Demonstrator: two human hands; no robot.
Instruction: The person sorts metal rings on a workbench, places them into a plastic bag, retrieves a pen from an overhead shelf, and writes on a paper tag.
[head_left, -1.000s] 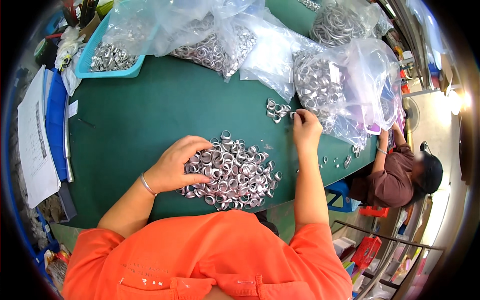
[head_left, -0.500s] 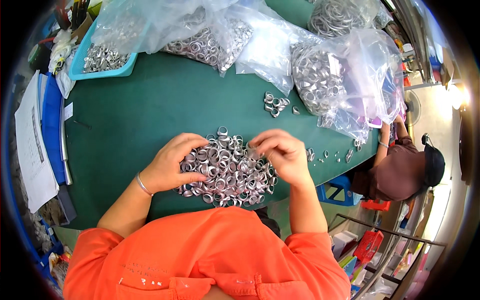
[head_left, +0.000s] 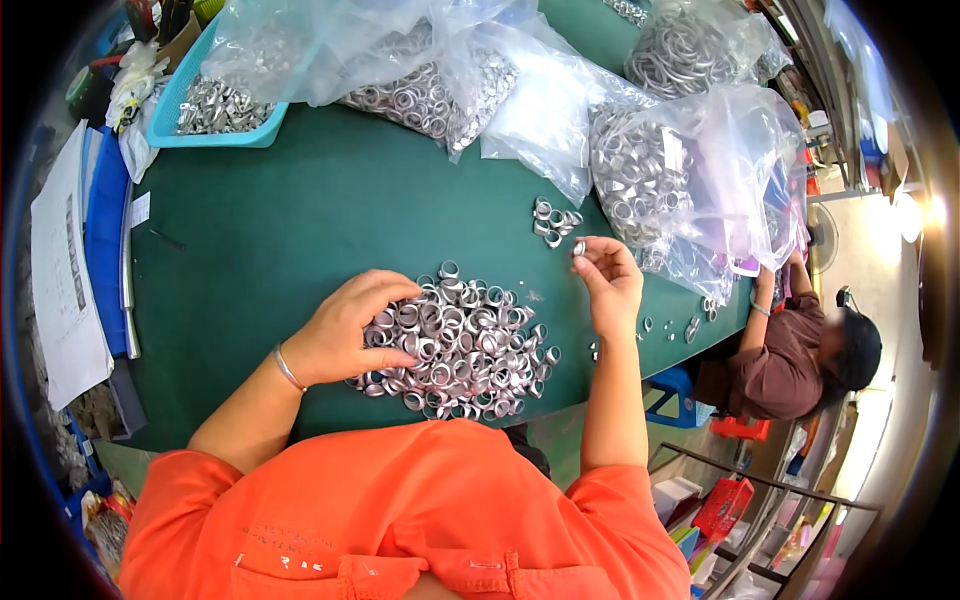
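Note:
A heap of silver-grey metal rings (head_left: 460,350) lies on the green table in front of me. My left hand (head_left: 345,325) rests against the heap's left side, thumb and fingers apart in a curve around its edge, gripping nothing that I can see. My right hand (head_left: 612,285) is raised to the right of the heap, with one ring (head_left: 579,248) pinched between thumb and fingertips. Just beyond that ring sits a small cluster of rings (head_left: 553,220), apart from the heap.
Clear plastic bags of rings (head_left: 640,170) stand at the far right, with another ring-filled bag (head_left: 420,95) at the back. A blue basket (head_left: 215,136) holds small metal parts at the far left. Papers and a blue folder (head_left: 104,250) line the left edge. A co-worker (head_left: 775,350) sits at right.
My right hand has moved from the heap's right side outward and away toward the small cluster, carrying a ring. The left hand has stayed at the heap.

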